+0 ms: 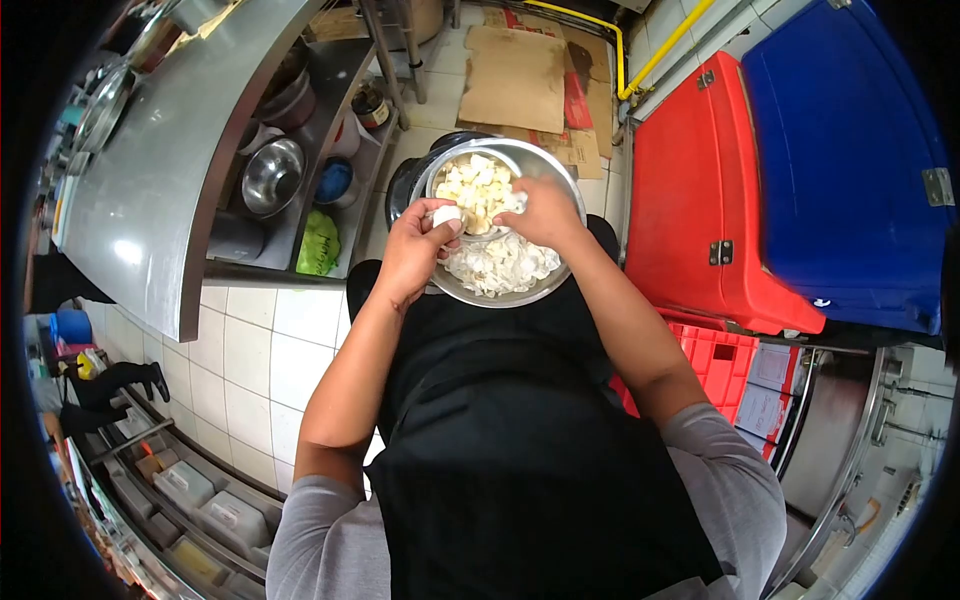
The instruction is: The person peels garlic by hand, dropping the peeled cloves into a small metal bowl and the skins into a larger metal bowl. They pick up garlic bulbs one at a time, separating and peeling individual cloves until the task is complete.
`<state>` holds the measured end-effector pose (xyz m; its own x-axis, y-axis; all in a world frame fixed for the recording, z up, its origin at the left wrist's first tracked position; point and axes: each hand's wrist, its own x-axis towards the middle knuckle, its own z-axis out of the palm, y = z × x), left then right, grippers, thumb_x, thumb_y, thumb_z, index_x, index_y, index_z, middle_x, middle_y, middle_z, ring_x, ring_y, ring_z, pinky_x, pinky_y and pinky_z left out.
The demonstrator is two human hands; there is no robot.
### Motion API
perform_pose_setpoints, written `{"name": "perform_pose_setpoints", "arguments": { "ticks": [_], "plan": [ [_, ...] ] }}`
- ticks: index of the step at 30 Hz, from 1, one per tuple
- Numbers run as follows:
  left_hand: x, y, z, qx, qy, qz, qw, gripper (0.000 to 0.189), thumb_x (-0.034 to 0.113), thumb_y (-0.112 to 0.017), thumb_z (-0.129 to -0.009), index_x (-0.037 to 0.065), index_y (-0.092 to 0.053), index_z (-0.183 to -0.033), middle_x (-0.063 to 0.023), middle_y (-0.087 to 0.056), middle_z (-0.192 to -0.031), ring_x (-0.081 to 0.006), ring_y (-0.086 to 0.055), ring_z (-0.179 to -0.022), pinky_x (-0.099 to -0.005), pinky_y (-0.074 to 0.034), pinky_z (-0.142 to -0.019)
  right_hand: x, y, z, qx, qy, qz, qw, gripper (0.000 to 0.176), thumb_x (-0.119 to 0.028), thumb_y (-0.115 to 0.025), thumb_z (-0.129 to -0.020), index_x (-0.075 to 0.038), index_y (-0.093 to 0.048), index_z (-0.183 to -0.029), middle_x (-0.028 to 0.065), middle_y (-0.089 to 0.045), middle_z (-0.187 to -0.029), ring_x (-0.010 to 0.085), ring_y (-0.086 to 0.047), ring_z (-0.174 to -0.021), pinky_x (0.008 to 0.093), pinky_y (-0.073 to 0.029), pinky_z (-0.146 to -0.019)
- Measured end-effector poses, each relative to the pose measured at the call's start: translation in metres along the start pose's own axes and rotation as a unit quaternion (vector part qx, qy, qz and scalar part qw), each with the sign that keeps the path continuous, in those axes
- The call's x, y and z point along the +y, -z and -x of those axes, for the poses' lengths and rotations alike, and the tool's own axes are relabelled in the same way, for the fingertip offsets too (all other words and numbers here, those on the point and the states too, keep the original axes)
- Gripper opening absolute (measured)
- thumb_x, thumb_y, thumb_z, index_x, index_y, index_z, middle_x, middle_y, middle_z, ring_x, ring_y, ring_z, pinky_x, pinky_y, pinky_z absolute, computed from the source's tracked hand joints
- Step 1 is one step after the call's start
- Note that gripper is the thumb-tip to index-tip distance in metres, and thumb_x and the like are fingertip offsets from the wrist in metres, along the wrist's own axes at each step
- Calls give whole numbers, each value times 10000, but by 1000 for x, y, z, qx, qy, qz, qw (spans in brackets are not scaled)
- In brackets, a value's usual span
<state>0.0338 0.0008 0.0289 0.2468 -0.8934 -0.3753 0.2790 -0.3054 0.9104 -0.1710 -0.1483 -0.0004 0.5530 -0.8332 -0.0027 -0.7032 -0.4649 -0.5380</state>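
My left hand point(408, 250) pinches a white garlic clove point(447, 214) between thumb and fingers, over the left rim of the bowls. Opposite it, my right hand point(548, 214) is slightly blurred, its fingers drawn together around a small whitish bit I cannot make out. Between the hands sits a smaller metal bowl point(431, 184) holding many pale garlic cloves point(474, 186). It rests inside a wide metal basin point(572, 186) on my lap. Loose papery garlic skins point(500, 264) fill the near part of the basin.
A steel counter point(170, 130) with shelves stands on the left, bearing a metal bowl point(272, 176) and a green bag point(319, 243). Red point(680, 200) and blue point(850, 150) bins stand on the right. Cardboard point(514, 78) covers floor ahead. Another person's leg point(125, 378) shows at far left.
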Motion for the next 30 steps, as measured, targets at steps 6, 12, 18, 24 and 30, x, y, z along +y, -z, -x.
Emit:
{"name": "perform_pose_setpoints", "arguments": {
  "ticks": [6, 12, 18, 24, 30],
  "plan": [
    [-4, 20, 8, 31, 20, 30, 999, 280, 109, -707, -1024, 63, -650, -1295, -8, -737, -1027, -82, -652, -817, -236, -485, -727, 25, -5, -2, -79, -28, -47, 995, 311, -176, -835, -796, -15, -762, -1053, 259, -736, -1085, 423, -718, -1067, 489, -569, -937],
    [-11, 32, 1, 40, 11, 37, 998, 287, 104, -705, -1015, 80, -665, -1298, 2, -737, -1037, -77, -658, -838, -232, -487, -727, 23, 27, 32, -163, 92, 22, 982, 362, -176, -872, -786, -31, -733, -1088, 224, -736, -1012, 412, -720, -1005, 483, -572, -889],
    [-5, 19, -1, 39, 8, 30, 999, 313, 80, -724, -998, 66, -665, -1305, 17, -693, -987, -73, -630, -816, -234, -480, -720, -29, -5, 17, -83, -84, 43, 992, 466, -385, -881, -840, -41, -714, -1106, 225, -763, -1049, 423, -745, -1001, 494, -593, -897],
    [-15, 33, 3, 53, 6, 21, 998, 310, 94, -729, -1002, 75, -654, -1302, 0, -737, -1060, -71, -657, -806, -225, -486, -710, -4, -13, 16, -55, -49, -52, 996, 168, -197, -769, -848, -41, -760, -910, 205, -766, -897, 388, -762, -900, 479, -603, -821],
    [-19, 27, 3, 74, 9, 61, 995, 334, 71, -799, -952, 28, -603, -1219, -13, -699, -945, -87, -643, -771, -235, -497, -696, 12, 21, 43, -185, 11, 7, 983, 84, -86, -744, -830, -50, -749, -906, 183, -754, -881, 396, -729, -855, 458, -587, -806]
  ]
}}
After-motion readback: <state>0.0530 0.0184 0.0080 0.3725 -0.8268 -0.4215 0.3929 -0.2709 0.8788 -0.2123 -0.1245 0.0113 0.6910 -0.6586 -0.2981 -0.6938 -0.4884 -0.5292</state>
